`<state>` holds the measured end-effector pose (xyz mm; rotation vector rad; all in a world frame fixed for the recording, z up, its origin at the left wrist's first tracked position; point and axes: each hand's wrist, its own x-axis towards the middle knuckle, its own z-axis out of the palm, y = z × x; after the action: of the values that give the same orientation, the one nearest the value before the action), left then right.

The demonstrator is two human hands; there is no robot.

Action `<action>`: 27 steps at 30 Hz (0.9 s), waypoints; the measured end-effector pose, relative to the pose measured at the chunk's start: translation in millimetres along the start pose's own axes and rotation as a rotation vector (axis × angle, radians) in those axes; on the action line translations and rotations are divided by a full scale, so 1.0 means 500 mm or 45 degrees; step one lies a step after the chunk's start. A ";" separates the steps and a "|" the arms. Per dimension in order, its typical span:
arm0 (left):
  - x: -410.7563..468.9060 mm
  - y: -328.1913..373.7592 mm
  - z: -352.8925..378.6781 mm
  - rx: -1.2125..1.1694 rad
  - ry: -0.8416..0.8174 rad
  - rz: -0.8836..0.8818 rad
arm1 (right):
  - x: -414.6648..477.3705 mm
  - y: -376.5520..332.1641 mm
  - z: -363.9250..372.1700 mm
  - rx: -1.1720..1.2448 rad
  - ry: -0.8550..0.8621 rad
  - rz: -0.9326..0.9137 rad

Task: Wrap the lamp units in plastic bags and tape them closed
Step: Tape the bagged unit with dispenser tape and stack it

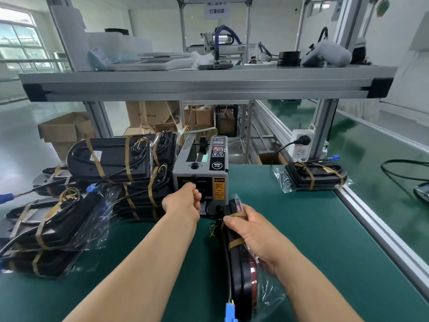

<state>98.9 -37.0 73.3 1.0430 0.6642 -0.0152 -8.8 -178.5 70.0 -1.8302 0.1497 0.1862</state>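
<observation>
Black lamp unit [241, 275], bagged, brown-taped, on edge

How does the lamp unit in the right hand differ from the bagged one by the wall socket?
The held lamp unit stands on edge, gripped by the right hand; the socket-side unit lies flat, untouched. The held lamp unit shows a red side; the socket-side unit shows only black. Both sit in clear plastic with brown tape bands.

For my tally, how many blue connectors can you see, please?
4 blue connectors: one far left, one mid-left, one bottom centre, one upper right. Others may be hidden.
</observation>
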 end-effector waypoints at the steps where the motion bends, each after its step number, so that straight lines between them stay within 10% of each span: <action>1: -0.006 -0.002 -0.004 -0.014 0.019 0.051 | -0.001 0.001 -0.001 0.010 0.003 -0.006; 9: -0.082 0.016 -0.049 0.736 -0.919 0.299 | 0.004 0.009 -0.001 0.046 0.071 -0.060; 27: -0.087 0.016 -0.023 1.110 -0.967 0.407 | 0.002 0.006 0.000 0.039 0.063 -0.094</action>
<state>60.5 -36.2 98.0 1.8251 -0.2581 -0.4331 -8.3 -179.3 66.9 -1.8071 0.1188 0.0867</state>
